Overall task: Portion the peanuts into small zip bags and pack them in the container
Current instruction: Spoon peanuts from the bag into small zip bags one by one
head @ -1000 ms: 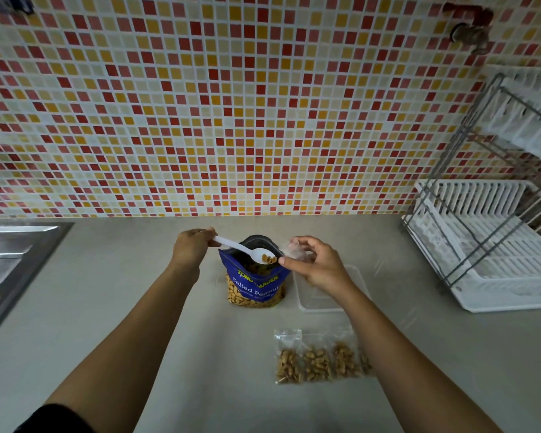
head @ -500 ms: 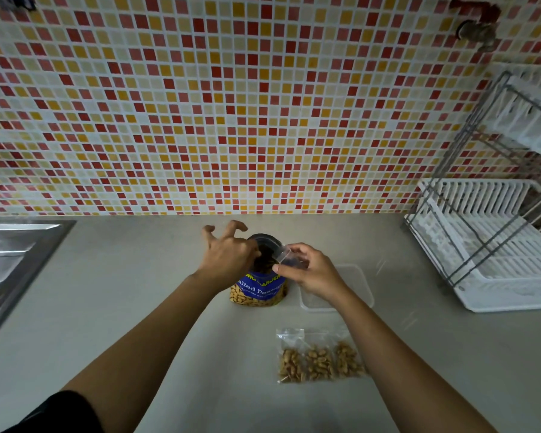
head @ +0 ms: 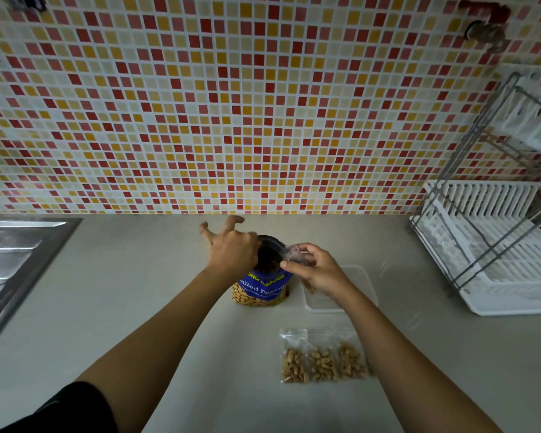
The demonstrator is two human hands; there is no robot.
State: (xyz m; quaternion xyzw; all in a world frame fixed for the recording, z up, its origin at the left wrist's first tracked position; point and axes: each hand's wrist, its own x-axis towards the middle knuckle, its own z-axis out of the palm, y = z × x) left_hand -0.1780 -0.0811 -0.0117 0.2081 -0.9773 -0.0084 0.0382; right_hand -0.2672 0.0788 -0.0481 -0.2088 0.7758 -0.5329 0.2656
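Peanuts: three filled clear zip bags on grey bench, clear plastic container apparently empty. Right hand pinches a fourth clear bag; left hand — grip I cannot tell.

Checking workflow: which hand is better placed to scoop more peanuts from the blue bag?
Probably left: the left hand sits over the open blue salted-peanut bag, while the right hand pinches a small clear zip bag beside it.

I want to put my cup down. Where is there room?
Bare counter: between the sink and the left arm, and between the filled zip bags and the dish rack. The middle is crowded: left hand and right hand, pinching a small zip bag, at the peanut bag, container beside it.
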